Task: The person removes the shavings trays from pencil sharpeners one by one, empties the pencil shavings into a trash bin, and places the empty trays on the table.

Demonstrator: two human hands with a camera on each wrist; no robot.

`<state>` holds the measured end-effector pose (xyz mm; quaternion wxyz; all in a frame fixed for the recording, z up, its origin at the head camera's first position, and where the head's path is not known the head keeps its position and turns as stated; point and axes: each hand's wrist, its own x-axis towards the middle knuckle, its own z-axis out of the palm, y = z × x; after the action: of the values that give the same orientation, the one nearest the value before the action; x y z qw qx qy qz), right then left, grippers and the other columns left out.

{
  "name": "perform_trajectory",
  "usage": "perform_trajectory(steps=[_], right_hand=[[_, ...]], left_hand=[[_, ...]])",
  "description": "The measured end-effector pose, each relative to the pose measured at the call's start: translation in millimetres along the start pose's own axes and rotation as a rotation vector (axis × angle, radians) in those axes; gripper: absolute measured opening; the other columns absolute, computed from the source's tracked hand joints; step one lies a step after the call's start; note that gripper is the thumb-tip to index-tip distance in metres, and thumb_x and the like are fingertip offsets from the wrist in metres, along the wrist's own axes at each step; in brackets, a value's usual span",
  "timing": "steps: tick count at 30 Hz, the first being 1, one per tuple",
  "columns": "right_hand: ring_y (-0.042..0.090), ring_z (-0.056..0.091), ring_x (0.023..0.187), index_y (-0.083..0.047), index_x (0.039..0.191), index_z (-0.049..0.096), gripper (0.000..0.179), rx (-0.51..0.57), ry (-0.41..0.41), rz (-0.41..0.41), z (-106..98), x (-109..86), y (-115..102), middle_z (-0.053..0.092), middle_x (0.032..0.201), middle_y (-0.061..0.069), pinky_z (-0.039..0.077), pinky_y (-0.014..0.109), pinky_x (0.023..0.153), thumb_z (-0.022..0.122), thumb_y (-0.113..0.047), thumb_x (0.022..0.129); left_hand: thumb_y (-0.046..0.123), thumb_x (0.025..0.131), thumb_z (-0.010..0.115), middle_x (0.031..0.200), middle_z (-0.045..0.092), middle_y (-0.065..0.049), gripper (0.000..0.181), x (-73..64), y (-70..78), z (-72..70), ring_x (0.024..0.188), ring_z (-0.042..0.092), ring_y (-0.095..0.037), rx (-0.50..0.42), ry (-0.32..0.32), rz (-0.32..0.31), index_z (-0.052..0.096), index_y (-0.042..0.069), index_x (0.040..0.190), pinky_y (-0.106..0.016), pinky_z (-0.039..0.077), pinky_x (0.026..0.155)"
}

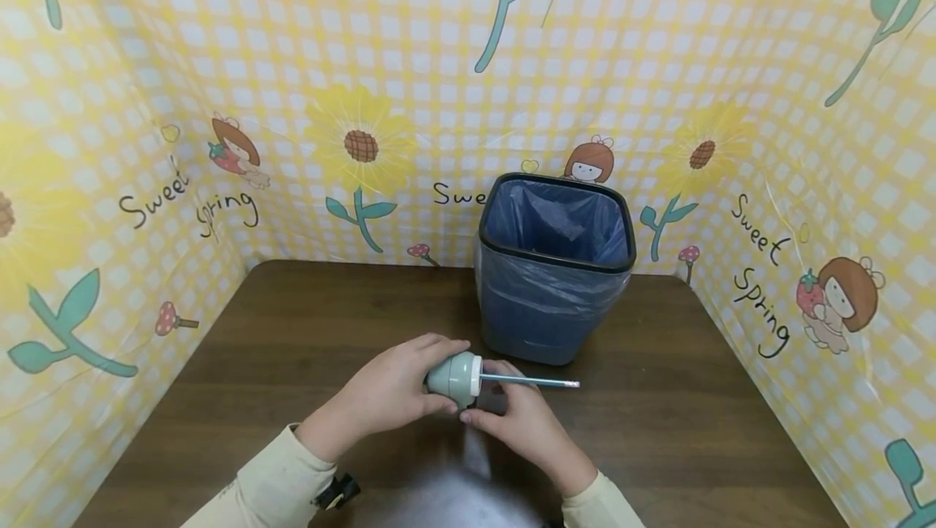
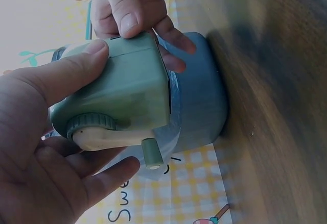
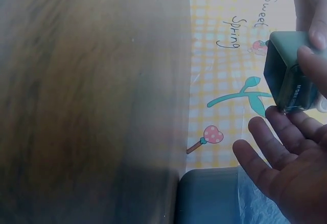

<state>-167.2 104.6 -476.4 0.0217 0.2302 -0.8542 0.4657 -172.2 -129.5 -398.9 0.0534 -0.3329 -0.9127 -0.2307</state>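
Observation:
A green hand-crank pencil sharpener (image 1: 453,380) is held above the table, tipped on its side. My left hand (image 1: 387,386) grips its body, thumb along one side in the left wrist view. There the white crank arm (image 2: 107,138) and its green knob (image 2: 152,153) face the camera. A blue pencil (image 1: 534,381) sticks out of the white front, eraser end pointing right. My right hand (image 1: 526,421) holds the sharpener's dark base end between thumb and fingers; in the right wrist view its other fingers (image 3: 260,157) spread out below it.
A blue trash bin (image 1: 541,305) with a clear liner and black rim stands behind the hands, right of centre, at the back of the brown wooden table (image 1: 314,309). Yellow checked cloth (image 1: 409,32) with printed flowers walls in the back and both sides.

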Motion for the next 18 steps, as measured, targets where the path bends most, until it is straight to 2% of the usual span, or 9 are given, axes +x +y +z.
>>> perform_trajectory(steps=[10,18], right_hand=[[0.014,0.06,0.119,-0.018,0.133,0.06,0.069,0.007,-0.007,0.014,-0.8,-1.9,1.8,0.063,0.127,-0.008,0.053,0.048,0.099,0.084,-0.054,0.08],[0.014,0.059,0.118,-0.019,0.135,0.059,0.07,0.028,-0.007,0.003,-0.1,-3.8,4.1,0.062,0.129,-0.009,0.053,0.047,0.098,0.084,-0.054,0.079]], left_hand=[[0.034,0.078,0.09,0.135,0.062,0.003,0.076,-3.5,1.3,-0.6,0.109,0.062,-0.01,-0.013,-0.03,-0.006,0.057,0.022,0.146,-0.035,0.055,0.09],[0.036,0.079,0.089,0.135,0.061,0.006,0.076,-3.2,1.8,-1.2,0.11,0.061,-0.007,-0.013,-0.043,0.003,0.056,0.023,0.146,-0.033,0.054,0.092]])
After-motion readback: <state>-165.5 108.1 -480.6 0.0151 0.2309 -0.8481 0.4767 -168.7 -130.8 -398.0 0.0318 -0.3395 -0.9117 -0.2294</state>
